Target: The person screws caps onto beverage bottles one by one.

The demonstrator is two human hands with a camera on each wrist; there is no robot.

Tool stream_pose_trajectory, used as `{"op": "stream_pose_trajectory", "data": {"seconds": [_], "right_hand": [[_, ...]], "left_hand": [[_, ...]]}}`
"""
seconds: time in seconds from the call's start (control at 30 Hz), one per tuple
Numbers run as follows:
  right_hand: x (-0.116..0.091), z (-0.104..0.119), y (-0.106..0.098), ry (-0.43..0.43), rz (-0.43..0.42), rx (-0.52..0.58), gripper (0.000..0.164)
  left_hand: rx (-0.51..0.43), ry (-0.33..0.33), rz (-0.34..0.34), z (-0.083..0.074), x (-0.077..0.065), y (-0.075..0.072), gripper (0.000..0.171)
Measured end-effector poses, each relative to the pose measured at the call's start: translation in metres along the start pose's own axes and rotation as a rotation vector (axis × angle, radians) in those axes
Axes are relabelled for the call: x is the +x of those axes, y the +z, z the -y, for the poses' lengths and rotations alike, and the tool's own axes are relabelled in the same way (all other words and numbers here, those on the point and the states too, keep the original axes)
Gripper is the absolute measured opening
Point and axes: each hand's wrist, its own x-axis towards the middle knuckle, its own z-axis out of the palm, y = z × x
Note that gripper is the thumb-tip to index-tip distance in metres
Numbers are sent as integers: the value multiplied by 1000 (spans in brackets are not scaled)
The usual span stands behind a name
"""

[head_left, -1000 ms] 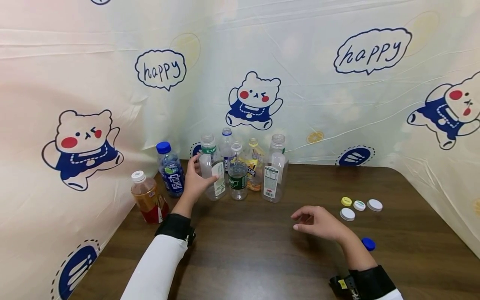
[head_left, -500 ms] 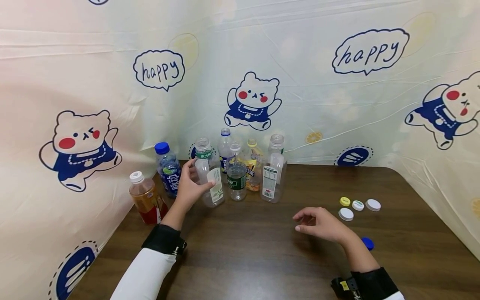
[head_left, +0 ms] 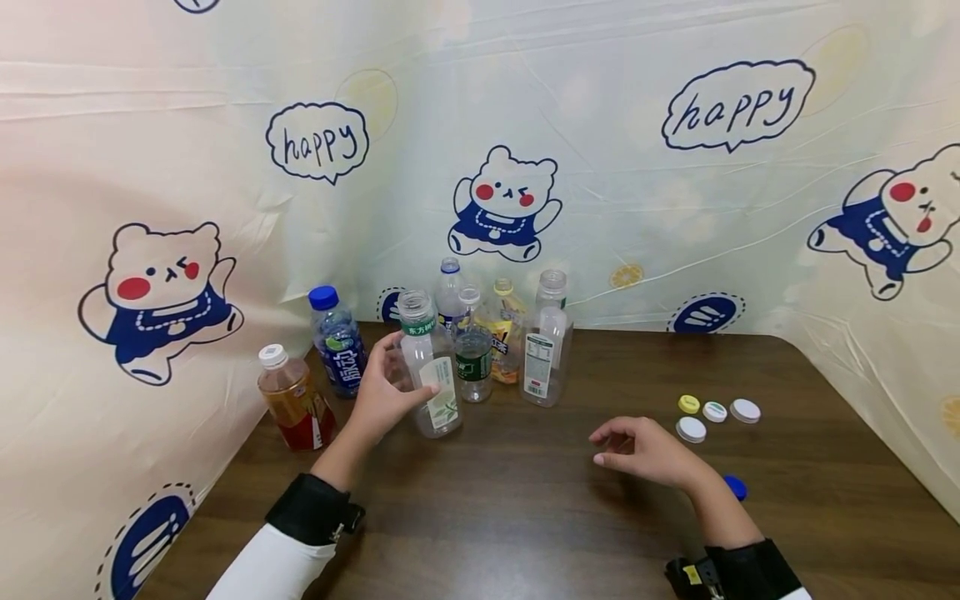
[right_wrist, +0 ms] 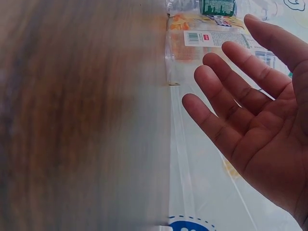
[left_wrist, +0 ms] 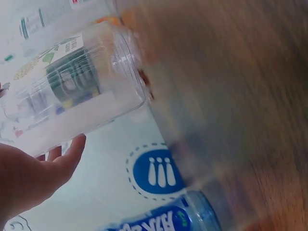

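Note:
My left hand grips a clear, uncapped plastic bottle with a green neck band and a pale label, thumb across its front. In the left wrist view the same bottle looks see-through, with the fingers along its side. My right hand hovers over the table's right half, holding nothing, its fingers loosely bent. The right wrist view shows its palm with the fingers spread apart. Nearest to it lie several loose caps, among them a white cap and a blue cap.
Uncapped bottles stand at the back: a small green-labelled bottle, a yellow-labelled bottle and a large clear bottle. On the left are a capped blue bottle and a white-capped amber drink bottle. A printed curtain hangs behind the table.
My left hand has drawn the clear bottle out of the back group, toward me. The right hand stays almost where it was.

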Motion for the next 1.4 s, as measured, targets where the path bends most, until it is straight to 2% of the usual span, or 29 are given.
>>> {"op": "stream_pose_trajectory", "data": {"seconds": [0.1,0.27,0.53,0.73,0.87,1.13,1.4], "right_hand": [[-1,0,0,3,-1,0,33],[-3,-1,-1,16,1,8,34],[-6,-1,-1,20,-7,6,33],[-9,-1,0,34,0,18,34],[-8,-3,0,26,4,5,34],[-4,-3,-1,-20,-7,-9,33],[-2,0,-2,5,-5,0,33]], "left_hand": [[-14,35,18,-2,-7,7,96],[-5,55,42,-6,-16,21,96],[-29,8,103,-16,-28,46,96],[-57,25,169,-24,-36,61,95],[-79,52,198,-27,-37,70,94],[-140,150,248,-29,-36,85,94],[-142,161,279,-35,-38,100,91]]}}
